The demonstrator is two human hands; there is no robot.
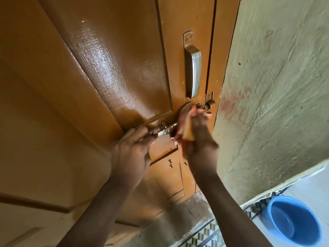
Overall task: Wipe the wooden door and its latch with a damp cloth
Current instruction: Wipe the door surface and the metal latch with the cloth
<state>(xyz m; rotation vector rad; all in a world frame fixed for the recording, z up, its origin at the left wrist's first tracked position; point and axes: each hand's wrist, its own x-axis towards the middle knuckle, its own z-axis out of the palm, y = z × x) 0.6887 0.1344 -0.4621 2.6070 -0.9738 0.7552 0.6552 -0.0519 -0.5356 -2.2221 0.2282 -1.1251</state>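
Observation:
A glossy brown wooden door point(110, 72) fills the left and middle of the view, its panel shining wet. A metal sliding latch point(166, 128) runs across it below a silver pull handle point(194, 72). My left hand point(132, 150) grips the left end of the latch bolt. My right hand point(199, 139) is blurred and holds a crumpled pink and yellow cloth point(186, 122) pressed over the right part of the latch. The latch's staple point(209, 103) on the door frame shows just past the cloth.
A rough pale green wall point(276, 86) stands right of the door frame, with a reddish smear. A blue plastic basin point(293, 221) sits on the floor at the lower right. Patterned floor tiles point(206, 234) lie below the door.

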